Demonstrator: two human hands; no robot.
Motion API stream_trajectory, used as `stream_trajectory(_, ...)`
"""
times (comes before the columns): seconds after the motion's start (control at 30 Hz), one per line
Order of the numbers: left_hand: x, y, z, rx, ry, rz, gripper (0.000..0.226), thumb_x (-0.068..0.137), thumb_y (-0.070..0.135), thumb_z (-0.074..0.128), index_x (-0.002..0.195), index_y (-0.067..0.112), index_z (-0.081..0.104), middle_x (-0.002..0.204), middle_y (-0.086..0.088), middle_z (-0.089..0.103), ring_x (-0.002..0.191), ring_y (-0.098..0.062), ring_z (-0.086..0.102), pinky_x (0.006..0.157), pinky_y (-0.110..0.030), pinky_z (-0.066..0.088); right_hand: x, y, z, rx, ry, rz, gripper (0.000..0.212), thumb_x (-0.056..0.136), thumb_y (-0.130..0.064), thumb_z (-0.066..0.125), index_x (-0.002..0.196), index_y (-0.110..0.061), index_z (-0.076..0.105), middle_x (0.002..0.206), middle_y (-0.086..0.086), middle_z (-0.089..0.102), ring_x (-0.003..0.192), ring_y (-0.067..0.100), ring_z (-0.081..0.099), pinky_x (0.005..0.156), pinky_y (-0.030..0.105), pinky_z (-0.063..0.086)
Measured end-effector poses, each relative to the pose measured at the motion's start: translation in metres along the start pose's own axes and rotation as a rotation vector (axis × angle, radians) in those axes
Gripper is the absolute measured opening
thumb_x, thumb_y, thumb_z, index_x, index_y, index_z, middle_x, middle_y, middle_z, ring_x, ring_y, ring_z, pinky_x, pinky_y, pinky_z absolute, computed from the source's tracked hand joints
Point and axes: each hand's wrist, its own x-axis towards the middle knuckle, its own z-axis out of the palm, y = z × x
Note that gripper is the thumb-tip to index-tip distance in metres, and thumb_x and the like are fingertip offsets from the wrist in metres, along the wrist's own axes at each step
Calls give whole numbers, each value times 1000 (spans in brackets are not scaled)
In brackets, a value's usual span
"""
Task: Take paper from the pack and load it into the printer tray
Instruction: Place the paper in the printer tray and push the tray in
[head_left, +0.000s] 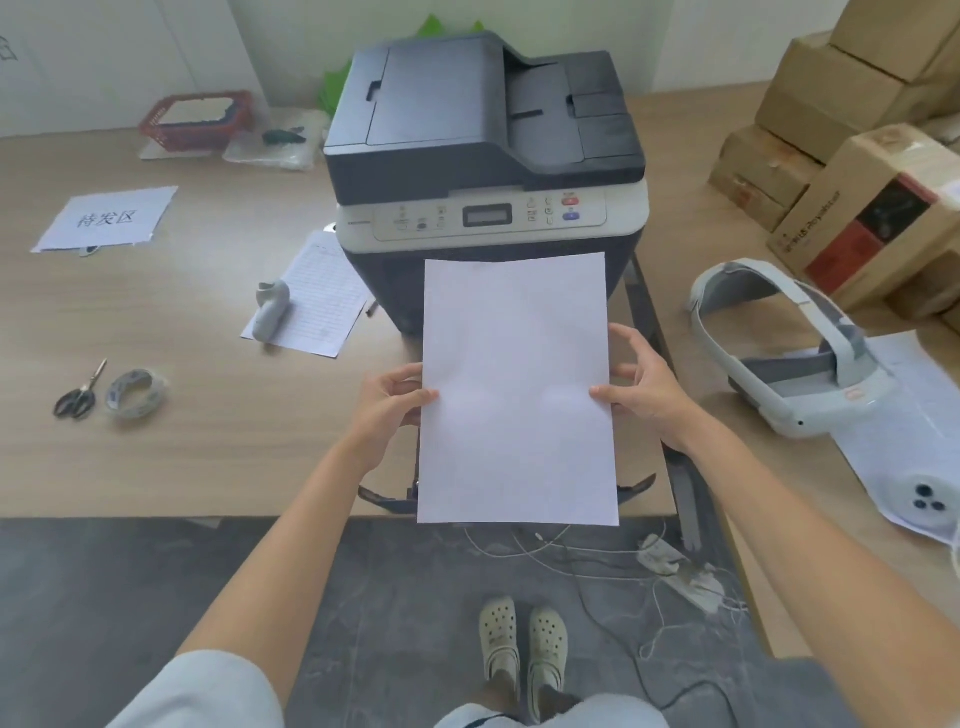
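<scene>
I hold a white sheaf of paper (517, 395) flat in front of the printer (483, 150), long side pointing toward it. My left hand (387, 410) grips its left edge and my right hand (647, 395) grips its right edge. The dark grey and white printer stands on the wooden table, its control panel facing me. Under the paper, the black pulled-out tray (384, 499) shows only its front corners at the table edge. The paper pack is not in view.
On the table's left lie scissors (78, 395), a tape roll (136, 392), a printed form with a white device (270, 312) on it, a labelled sheet (106, 218) and a red basket (197, 117). A white headset (789, 358) and cardboard boxes (852, 156) sit right. Cables and a power strip (680, 571) lie on the floor.
</scene>
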Motion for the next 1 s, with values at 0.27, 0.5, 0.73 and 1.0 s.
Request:
stream_trajectory(0.27, 1, -38, -1, 33, -8, -122, 25, 83, -2, 61, 103, 13, 66, 71, 6, 76, 62, -10, 69, 54, -20, 54, 5, 35, 11, -57, -29, 177, 71, 80, -7, 69, 135, -30, 31, 98, -16, 59, 87, 8, 62, 56, 13, 52)
stream_trajectory(0.5, 28, -56, -4, 90, 48, -231, 31, 81, 0, 63, 112, 2, 63, 89, -13, 69, 57, -12, 65, 51, -18, 53, 36, 49, 25, -140, 32, 304, 63, 83, -2, 65, 136, -20, 36, 96, -10, 56, 75, 4, 56, 50, 13, 47)
stream_trajectory(0.73, 74, -57, -3, 128, 64, -327, 39, 81, 3, 63, 120, 3, 57, 90, -8, 67, 69, -16, 61, 50, -14, 49, 77, 51, 26, -191, 87, 361, 62, 84, -1, 63, 139, -12, 36, 115, 6, 57, 72, 6, 53, 50, 13, 46)
stream_trajectory(1.0, 116, -44, 0, 124, 62, -314, 20, 83, -2, 57, 96, 13, 62, 78, 0, 66, 66, -14, 62, 56, -20, 50, 116, 42, 30, -181, 163, 349, 57, 84, 2, 60, 135, -9, 39, 121, 16, 57, 92, 19, 52, 74, 27, 47)
